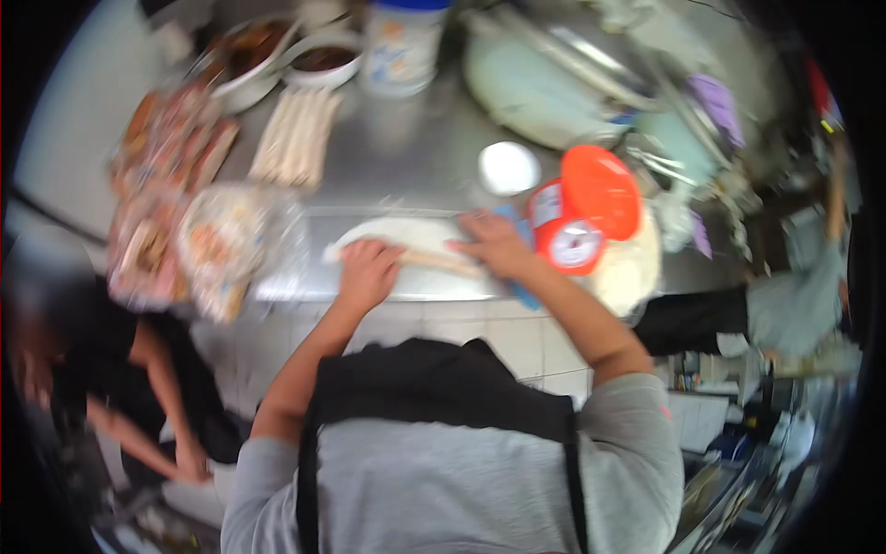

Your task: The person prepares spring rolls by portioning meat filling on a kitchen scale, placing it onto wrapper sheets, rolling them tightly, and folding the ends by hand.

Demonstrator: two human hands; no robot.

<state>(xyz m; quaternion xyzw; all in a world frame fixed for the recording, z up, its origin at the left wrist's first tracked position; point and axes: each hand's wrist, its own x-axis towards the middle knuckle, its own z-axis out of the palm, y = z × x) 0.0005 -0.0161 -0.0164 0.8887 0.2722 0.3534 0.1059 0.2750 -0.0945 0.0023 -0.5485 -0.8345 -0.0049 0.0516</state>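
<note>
A thin white flatbread [411, 231], like a tortilla, lies on the steel table close to its front edge. Its near side is rolled into a pale tube [438, 263]. My left hand [371, 272] is closed over the left end of this roll, fingers bent and together. At the right end, my right hand [498, 245] has its fingers apart, with the thumb by the roll. Blue material [526, 286], perhaps a cloth, shows beside and under my right hand. Blur hides the exact fingertip contact.
Several finished rolls [295, 138] lie in a row. Bagged flatbreads [221, 235] and wrapped packages [175, 138] stand left. Bowls of dark food [321, 57] and a blue-lidded tub [404, 51] are behind. A red container [563, 226] stands right. A person [148, 388] sits at left; another [794, 295] is right.
</note>
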